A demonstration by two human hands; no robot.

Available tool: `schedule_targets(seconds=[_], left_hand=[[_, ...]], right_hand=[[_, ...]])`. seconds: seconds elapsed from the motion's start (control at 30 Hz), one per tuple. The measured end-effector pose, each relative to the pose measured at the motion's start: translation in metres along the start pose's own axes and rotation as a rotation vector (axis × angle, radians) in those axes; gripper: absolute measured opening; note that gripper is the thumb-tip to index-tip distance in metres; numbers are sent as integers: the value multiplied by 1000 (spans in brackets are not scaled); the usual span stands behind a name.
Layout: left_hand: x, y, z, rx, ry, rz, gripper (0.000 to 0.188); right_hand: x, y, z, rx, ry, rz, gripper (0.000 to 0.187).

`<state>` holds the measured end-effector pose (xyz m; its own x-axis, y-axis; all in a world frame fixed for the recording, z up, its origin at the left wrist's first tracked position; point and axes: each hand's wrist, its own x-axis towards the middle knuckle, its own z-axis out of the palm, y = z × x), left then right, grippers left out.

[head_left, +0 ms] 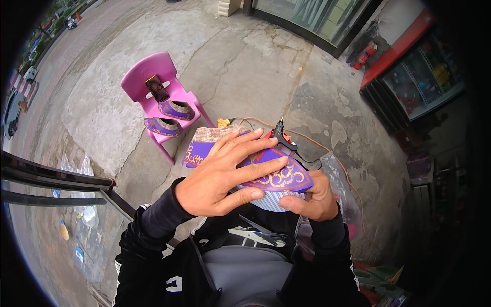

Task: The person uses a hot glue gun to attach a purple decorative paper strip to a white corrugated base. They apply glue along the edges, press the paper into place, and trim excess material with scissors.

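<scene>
A purple piece with gold scroll patterns (279,176) and a pale blue-striped underside is in front of my chest. My left hand (225,176) lies across its top, fingers spread and stretched out. At its right end my right hand (317,199) is closed on it, thumb against the striped part, other fingers partly hidden behind. Beyond my left hand lies purple patterned fabric (197,151) with a fuzzy beige edge. Just past my fingertips is a black glue gun (279,134), its tip pointing away, beside something red. A scissors-like metal tool (255,236) rests in my lap.
A pink plastic chair (146,71) holds two curved purple-and-gold pieces (162,127) and a phone-like dark object (157,88). An orange cord (327,148) crosses the concrete floor. Clear plastic bags (335,176) lie to my right; a red-framed display fridge (399,51) stands far right.
</scene>
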<state>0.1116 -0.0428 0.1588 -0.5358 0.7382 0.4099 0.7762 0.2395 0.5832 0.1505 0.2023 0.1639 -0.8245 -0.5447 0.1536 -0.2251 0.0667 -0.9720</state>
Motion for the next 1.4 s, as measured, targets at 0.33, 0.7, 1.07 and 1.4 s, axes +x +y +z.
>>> schedule_targets(seconds=[0.33,0.7,1.07,1.4], left_hand=[[1,6,6,-24,6,-21,53],[-8,3,7,-52,50,-37,44],[-10,6,7,-91,73,-96,44],[-14,12,3,-113,102,-68,42]], right_hand=[[4,1,11,-58,-40,-31,25],[9,6,15,-68,-34,-9,25],[11,7,20,48,78,-13,22],[14,4,25,26,53,-156,22]])
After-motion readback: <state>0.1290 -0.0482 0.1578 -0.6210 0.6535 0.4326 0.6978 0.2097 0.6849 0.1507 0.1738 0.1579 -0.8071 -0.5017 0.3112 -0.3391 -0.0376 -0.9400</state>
